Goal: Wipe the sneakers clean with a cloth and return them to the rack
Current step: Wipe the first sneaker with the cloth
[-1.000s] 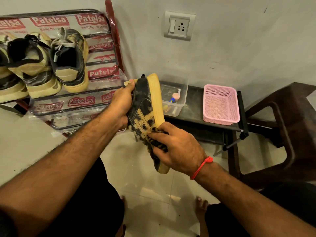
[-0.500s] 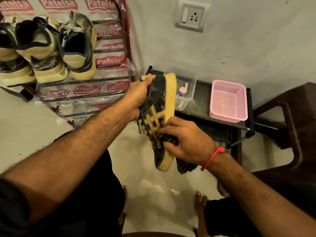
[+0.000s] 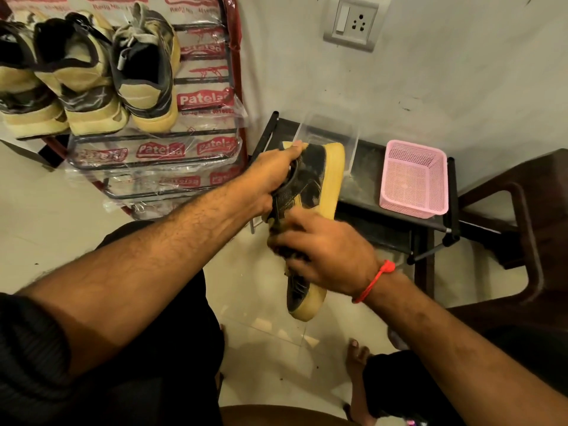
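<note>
We hold a dark sneaker (image 3: 310,179) with a yellow sole in the air. Our left grip (image 3: 270,179) curls around its heel opening; our right grip (image 3: 325,256) presses a dark cloth (image 3: 284,250) against its side. Left of both, the rack (image 3: 184,155) holds three sneakers (image 3: 92,75).

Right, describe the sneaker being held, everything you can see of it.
The sneaker is dark, nearly black, with tan stripes on its side and a thick yellowish sole that looks like rubber. It is held in the air on its side, heel end up toward the low black table, toe end pointing down at the floor. The left hand grips its collar at the heel; the right hand presses a dark cloth against its side near the middle.
</note>
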Demonstrator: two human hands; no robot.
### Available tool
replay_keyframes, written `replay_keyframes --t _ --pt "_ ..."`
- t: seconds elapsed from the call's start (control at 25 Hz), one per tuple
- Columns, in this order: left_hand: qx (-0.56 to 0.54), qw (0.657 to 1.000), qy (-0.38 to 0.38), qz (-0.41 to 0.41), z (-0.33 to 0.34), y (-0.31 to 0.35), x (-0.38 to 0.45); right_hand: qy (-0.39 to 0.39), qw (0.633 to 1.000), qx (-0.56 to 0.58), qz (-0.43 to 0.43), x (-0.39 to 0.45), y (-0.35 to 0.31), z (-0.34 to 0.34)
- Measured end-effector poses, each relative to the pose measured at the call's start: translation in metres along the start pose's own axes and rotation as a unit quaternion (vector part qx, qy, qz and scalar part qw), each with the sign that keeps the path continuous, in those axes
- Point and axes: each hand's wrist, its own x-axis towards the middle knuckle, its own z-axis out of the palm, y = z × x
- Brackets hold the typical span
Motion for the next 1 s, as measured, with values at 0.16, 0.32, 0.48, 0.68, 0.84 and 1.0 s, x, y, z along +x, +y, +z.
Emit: replay_keyframes --t 0.16,0.32,0.48,0.68,0.84,1.0 --pt "0.033 0.999 0.025 0.026 -0.008 0.005 0.007 -0.017 1.0 0.002 0.02 0.003 0.011 -0.011" --pt "0.012 0.999 -0.017 0.026 -0.008 0.008 0.006 0.139 0.969 0.079 0.187 0.005 0.04 -0.03" --pt "0.056 0.994 -0.07 0.06 -0.013 0.009 0.005 0.177 0.934 0.165 0.262 0.0 0.04 -0.024" --pt "0.212 0.938 -0.174 0.213 -0.013 0.006 0.002 0.304 0.819 0.332 0.357 -0.002 0.065 -0.037" --pt "0.333 0.86 -0.109 0.372 -0.01 -0.004 0.018 0.347 0.728 0.445 0.39 -0.003 0.066 -0.036" --pt "0.221 0.881 -0.061 0.414 -0.008 -0.006 0.024 0.331 0.719 0.477 0.383 0.001 0.057 -0.037"
